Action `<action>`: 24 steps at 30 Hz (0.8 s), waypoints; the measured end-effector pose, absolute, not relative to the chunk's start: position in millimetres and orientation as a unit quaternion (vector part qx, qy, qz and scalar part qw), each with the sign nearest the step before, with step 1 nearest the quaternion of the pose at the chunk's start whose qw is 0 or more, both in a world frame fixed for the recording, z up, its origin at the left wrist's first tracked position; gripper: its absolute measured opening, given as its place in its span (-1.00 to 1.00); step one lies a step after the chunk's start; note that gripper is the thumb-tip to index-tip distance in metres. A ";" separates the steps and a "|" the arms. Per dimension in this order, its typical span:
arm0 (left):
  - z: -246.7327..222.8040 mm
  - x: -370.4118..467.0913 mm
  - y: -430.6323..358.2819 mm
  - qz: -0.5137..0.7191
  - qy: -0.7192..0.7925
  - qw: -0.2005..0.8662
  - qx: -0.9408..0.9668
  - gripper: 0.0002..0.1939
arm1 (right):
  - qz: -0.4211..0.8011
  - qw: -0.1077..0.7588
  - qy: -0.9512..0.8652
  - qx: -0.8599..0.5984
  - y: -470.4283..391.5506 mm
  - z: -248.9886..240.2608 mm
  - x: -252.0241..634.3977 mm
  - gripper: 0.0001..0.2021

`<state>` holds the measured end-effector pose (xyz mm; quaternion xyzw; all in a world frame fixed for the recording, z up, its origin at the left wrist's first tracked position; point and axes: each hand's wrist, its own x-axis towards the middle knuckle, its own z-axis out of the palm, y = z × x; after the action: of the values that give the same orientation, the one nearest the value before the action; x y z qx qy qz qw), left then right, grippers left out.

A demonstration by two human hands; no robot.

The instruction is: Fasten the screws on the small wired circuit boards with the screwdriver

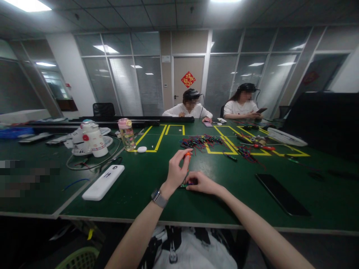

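Observation:
My left hand is closed round the orange handle of a screwdriver, held upright above the green table. Its thin shaft points down at a small green circuit board lying on the tabletop. The fingers of my right hand pinch that board at its right end and cover part of it. Farther off lies a pile of similar small boards with red and black wires. One loose board rests to the right of the pile.
At the left are a white power bank, a white jug and a clear bottle. A black phone lies at the right. Yellow tape marks the table. Two people sit across, one holding a tablet.

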<state>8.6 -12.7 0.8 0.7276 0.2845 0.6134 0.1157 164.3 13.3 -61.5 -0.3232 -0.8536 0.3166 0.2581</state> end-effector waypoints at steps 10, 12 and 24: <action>-1.1 6.5 -12.7 0.625 0.300 0.051 0.719 -0.86 | 0.332 0.260 -0.846 -0.328 14.6 -64.7 164.0 -0.84; -1.6 6.3 -13.0 0.616 0.291 0.071 0.729 -0.78 | 0.337 0.260 -0.844 -0.326 14.4 -64.3 163.9 -0.86; -1.8 8.5 -13.5 0.624 0.293 0.044 0.723 -0.84 | 0.344 0.262 -0.844 -0.319 11.9 -60.6 162.7 -0.89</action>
<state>8.5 -13.5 -1.8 0.7232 0.2933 0.6237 0.0444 162.7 11.9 -60.6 -0.3186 -0.8436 0.3440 0.2618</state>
